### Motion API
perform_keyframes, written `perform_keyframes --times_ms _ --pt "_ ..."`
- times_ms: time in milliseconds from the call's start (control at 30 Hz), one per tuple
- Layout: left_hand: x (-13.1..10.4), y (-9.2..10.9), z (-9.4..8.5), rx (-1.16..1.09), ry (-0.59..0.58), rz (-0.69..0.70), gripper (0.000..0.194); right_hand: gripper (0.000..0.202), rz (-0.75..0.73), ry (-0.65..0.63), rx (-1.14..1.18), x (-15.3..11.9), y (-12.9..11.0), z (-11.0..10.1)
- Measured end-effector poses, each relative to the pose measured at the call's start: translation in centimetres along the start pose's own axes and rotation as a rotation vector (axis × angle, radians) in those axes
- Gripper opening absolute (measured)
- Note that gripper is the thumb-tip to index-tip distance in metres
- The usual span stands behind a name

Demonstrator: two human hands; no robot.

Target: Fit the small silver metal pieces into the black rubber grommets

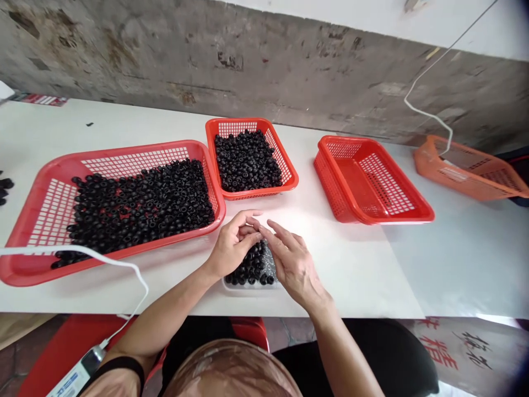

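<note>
My left hand (232,245) is closed in a pinch above a small clear plastic tray (243,289). Its thumb and fingertips meet those of my right hand (294,263), whose thumb is hidden behind the bent fingers. Anything held between the fingertips is too small or too covered to make out. Directly beneath both hands, the tray holds many small black ring-like pieces (250,266) and, at its right side, tiny pale shiny bits (270,263).
A large red basket (37,193) on the left and a smaller red basket (289,160) behind my hands hold black pieces. Stacked red baskets (336,193) stand right, with an orange basket (475,184) beyond. A white cable (119,262) crosses by my left arm.
</note>
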State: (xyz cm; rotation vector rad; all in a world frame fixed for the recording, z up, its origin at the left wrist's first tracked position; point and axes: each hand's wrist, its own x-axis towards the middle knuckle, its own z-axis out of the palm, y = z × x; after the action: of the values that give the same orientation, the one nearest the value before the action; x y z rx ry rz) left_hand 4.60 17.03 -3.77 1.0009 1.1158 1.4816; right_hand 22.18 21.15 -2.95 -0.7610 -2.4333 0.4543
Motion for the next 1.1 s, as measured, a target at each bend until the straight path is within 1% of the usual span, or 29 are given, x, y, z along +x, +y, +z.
perform_keyframes --times_ms 67,133,167,200,233,300,433,500,533,600,667,833,967,1100 --pt "0.1 0.1 0.0 -0.058 -0.01 -0.044 0.025 0.046 0.09 0.04 0.062 -0.2 0.0 -0.4" --pt "0.3 0.1 0.1 -0.087 -0.023 -0.075 0.02 0.034 0.198 0.096 0.131 -0.5 0.1 -0.8" --pt "0.3 0.2 0.1 -0.099 -0.026 -0.083 0.019 0.027 0.238 0.092 0.153 -0.6 0.2 -1.0" --pt "0.4 0.2 0.1 -0.114 -0.025 -0.087 0.02 0.022 0.261 0.052 0.161 -0.8 0.3 -1.1" --pt "0.4 0.1 0.1 -0.131 -0.022 -0.089 0.02 0.02 0.263 -0.019 0.156 -0.9 0.4 -1.2" --pt "0.5 0.0 0.1 -0.156 -0.022 -0.09 0.021 0.019 0.229 -0.198 0.11 -1.2 0.4 -1.1" --pt "0.6 -0.3 0.2 -0.178 -0.032 -0.075 0.02 0.021 0.118 -0.53 -0.087 -0.8 0.0 -0.4" --pt "0.6 -0.4 0.3 -0.187 -0.039 -0.074 0.019 0.024 0.088 -0.647 -0.204 -0.2 -0.2 -0.3" --pt "0.6 -0.4 0.3 -0.194 -0.043 -0.075 0.019 0.024 0.091 -0.675 -0.264 0.1 -0.3 -0.3" --pt "0.6 -0.5 0.4 -0.209 -0.055 -0.082 0.02 0.023 0.13 -0.668 -0.37 0.5 -0.4 -0.5" --pt "0.6 -0.6 0.5 -0.218 -0.07 -0.095 0.021 0.023 0.144 -0.663 -0.414 0.6 -0.4 -0.7" --pt "0.6 -0.7 0.6 -0.225 -0.087 -0.114 0.022 0.026 0.03 -0.821 -0.366 0.7 -0.5 -0.7" --pt "0.6 -0.8 0.5 -0.234 -0.086 -0.12 0.024 0.027 -0.02 -0.832 -0.412 0.9 -0.2 -0.2" --pt "0.6 -0.8 0.5 -0.231 -0.081 -0.122 0.024 0.027 -0.116 -0.84 -0.39 1.0 0.7 0.2"
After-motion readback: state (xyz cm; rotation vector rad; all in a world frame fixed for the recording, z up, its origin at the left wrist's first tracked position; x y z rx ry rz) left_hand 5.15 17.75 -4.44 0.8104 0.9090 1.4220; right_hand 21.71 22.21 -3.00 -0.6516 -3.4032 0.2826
